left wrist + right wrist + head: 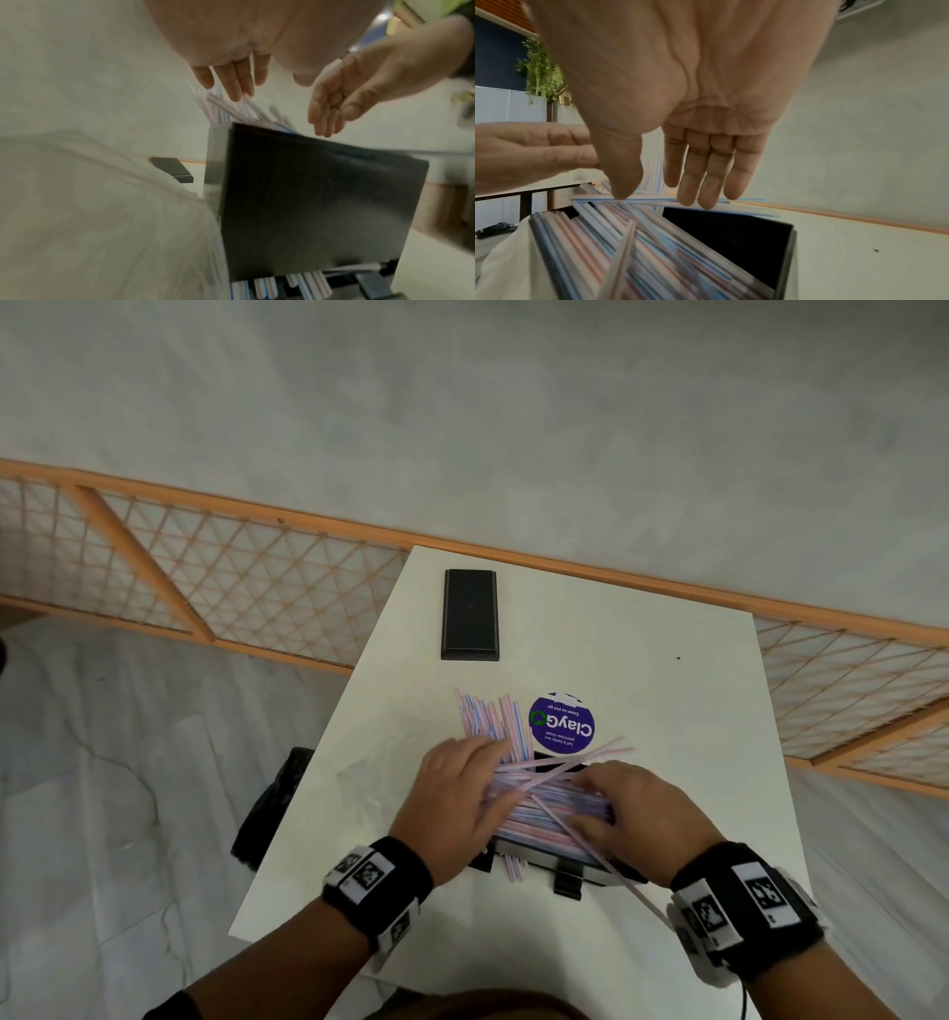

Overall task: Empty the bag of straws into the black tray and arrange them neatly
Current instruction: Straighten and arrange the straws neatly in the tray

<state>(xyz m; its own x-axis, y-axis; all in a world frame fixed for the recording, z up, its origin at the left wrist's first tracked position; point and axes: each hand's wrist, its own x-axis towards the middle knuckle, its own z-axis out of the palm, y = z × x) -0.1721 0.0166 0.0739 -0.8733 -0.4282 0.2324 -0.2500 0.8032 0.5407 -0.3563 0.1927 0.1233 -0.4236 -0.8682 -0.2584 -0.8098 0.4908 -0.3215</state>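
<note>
White table (667,711) at frame centre carries the black tray (606,873), where left hand (452,793) and right hand (637,814) press flat, straight-fingered, on the striped straws (544,809).

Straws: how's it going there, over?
Left hand and right hand open, flat on straws. Most piled crosswise in black tray, not neat. Several splayed over far rim onto table.

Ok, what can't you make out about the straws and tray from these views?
- Tray interior: head view, covered by straws, left hand and right hand.
- Straw count: blurred in the right wrist view.
- Bag: clear and faint in the head view; whether it is fully empty can't be told.
- Sticker small print: too small.
- Tray's far side: left wrist view, hidden behind its own wall.
</note>
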